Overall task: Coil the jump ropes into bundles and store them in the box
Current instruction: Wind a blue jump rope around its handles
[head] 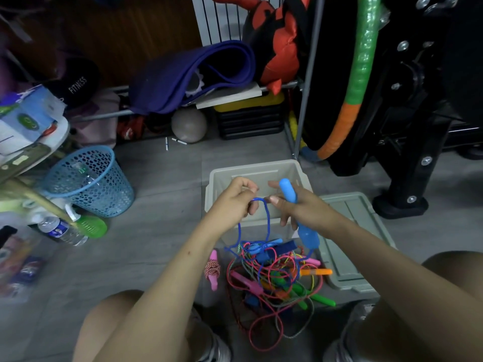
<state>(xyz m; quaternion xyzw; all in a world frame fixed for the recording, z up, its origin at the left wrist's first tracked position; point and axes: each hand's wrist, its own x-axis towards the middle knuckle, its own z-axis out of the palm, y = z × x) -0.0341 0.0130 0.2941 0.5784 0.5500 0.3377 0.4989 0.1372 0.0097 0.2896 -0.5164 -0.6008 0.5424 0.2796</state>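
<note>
Left hand: the left hand (236,197) has its fingers curled around a loop of the blue rope (266,218), pinching it at the top of the bend, over the near wall of the box.
Right hand: the right hand (292,207) is wrapped around the 2 light-blue handles (288,193), held together; index finger and thumb reach left toward the loop.
Handle axis: near upright, slightly tilted; 1 end points up over the box, the other hangs down toward the pile.
Key relation: the loop lies just left of the handles, between the 2 hands; the rope's slack drops straight down from the left hand into the tangled pile (274,278).
Nearer hand: the left, for drawing up more rope to wind.
Box: the grey box (217,178) sits open just beyond the hands; its lid (350,231) lies to the right.
Judgement: coiling looks barely begun.
</note>
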